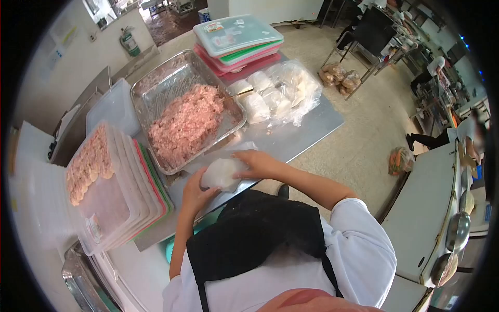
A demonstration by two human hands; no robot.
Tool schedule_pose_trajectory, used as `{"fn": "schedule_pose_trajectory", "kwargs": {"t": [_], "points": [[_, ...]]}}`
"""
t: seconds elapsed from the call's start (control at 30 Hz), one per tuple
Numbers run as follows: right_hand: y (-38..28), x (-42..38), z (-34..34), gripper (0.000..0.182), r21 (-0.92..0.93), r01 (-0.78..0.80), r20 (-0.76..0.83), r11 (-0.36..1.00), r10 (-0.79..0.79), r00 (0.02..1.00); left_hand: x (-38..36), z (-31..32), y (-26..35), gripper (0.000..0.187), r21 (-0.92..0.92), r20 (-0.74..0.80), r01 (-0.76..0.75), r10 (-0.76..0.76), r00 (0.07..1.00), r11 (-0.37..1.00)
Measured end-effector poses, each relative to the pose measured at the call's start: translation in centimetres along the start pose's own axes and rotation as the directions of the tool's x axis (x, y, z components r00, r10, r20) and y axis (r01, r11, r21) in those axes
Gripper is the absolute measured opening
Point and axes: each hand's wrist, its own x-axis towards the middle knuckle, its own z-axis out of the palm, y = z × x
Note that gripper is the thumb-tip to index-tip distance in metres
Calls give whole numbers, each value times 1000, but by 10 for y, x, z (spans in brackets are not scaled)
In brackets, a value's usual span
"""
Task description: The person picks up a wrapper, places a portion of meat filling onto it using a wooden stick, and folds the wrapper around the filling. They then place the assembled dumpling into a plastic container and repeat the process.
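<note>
Between my two hands is a round, white stack of what look like dumpling wrappers, held just over the table's near edge. My left hand grips its left side with curved fingers, and my right hand closes on its right side. Beyond them a metal tray holds a mound of pinkish ground meat filling. A thin stick juts over the tray's right rim. To the left, a plastic container on top of a stack carries rows of filled dumplings.
A clear plastic bag with white wrapper packs lies right of the tray. Stacked lidded containers stand behind it. The metal table ends at the right. Other people work along the far right side.
</note>
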Motion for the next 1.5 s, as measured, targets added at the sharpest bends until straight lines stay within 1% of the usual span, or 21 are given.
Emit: {"fn": "schedule_pose_trajectory", "kwargs": {"t": [0.07, 0.17, 0.27, 0.37, 0.4, 0.47, 0.5, 0.57, 0.67, 0.77, 0.87, 0.97, 1.07, 1.1, 1.17, 1.2, 1.23, 1.3, 1.33, 1.43, 1.5], "points": [[-2, 7, 7, 38, 28, 139, -153, 990, -133, 979, 0, -14, -7, 30, 43, 42, 32, -34, 999, 999], [4, 1, -1, 29, 71, 233, -210, 970, -214, 954, -5, -16, 21, 21, 42, -55, -106, 108, 993, 993], [-11, -4, -8, 20, 131, 379, -190, 916, -352, 916, -16, -4, 12, 19, -242, 27, -344, 360, 932, 907], [-4, -6, -16, 11, 128, 332, 126, 934, -348, 929, -30, 2, -6, 18, -229, 224, -298, 348, 910, 927], [3, -6, -16, 10, -59, 293, 243, 954, -271, 931, -33, 1, -16, 19, -142, 299, -251, 283, 911, 957], [20, -6, -13, 7, -422, 245, 419, 873, -52, 907, -38, -4, -35, 21, 47, 429, -162, 127, 895, 986], [21, -7, -17, 9, -428, 232, 397, 874, -49, 917, -41, -8, -34, 23, 31, 379, -63, 47, 924, 998], [18, -7, -31, 13, -446, 200, 348, 872, -37, 937, -39, -18, -24, 26, -19, 282, 124, -114, 953, 992], [-7, -2, -36, 30, -80, 208, 23, 975, -207, 978, -26, -25, 0, 44, -17, 5, -86, 86, 996, 996], [-10, 16, 3, 65, 51, 340, -158, 939, -329, 931, -9, 14, 9, 79, -243, -72, -204, 192, 979, 948], [-6, 18, 40, 97, 175, 239, -66, 955, -231, 971, -1, 54, -5, 107, -347, 26, -117, 135, 991, 931], [-3, 20, 43, 109, 275, 259, -72, 926, -249, 966, -1, 64, -11, 118, -330, 0, -50, 53, 999, 943], [5, 19, 44, 95, 402, 282, -116, 871, -257, 959, 2, 42, -4, 118, -190, 44, -146, 157, 987, 971], [18, 24, 47, 88, 267, 233, -85, 935, -218, 972, 3, 36, -14, 117, 21, 71, -131, 129, 989, 991], [54, 40, 51, 75, -23, 127, -41, 992, -128, 991, 6, 21, -38, 115, 433, 105, -100, 60, 993, 896], [62, 37, 41, 66, -196, 143, -115, 970, -167, 979, 4, 15, -43, 109, 358, 131, -68, 21, 991, 931], [71, 30, 29, 56, -363, 140, -180, 921, -217, 959, 2, 13, -45, 108, 388, 129, -65, 16, 992, 919], [81, 28, 7, 56, -303, 61, -143, 951, -109, 984, -2, 10, -42, 106, 444, 117, -49, -4, 993, 895], [81, 26, 1, 56, -274, 18, -119, 962, -53, 991, -3, 6, -38, 108, 366, 101, -51, 15, 995, 929], [49, 14, -10, 58, -128, 112, -35, 985, -118, 992, -2, 8, -23, 111, 77, 45, -88, 85, 995, 993], [11, 13, 10, 57, 40, 41, 75, 998, -44, 996, 3, 28, -16, 114, -163, -7, -159, 160, 987, 974]]}}
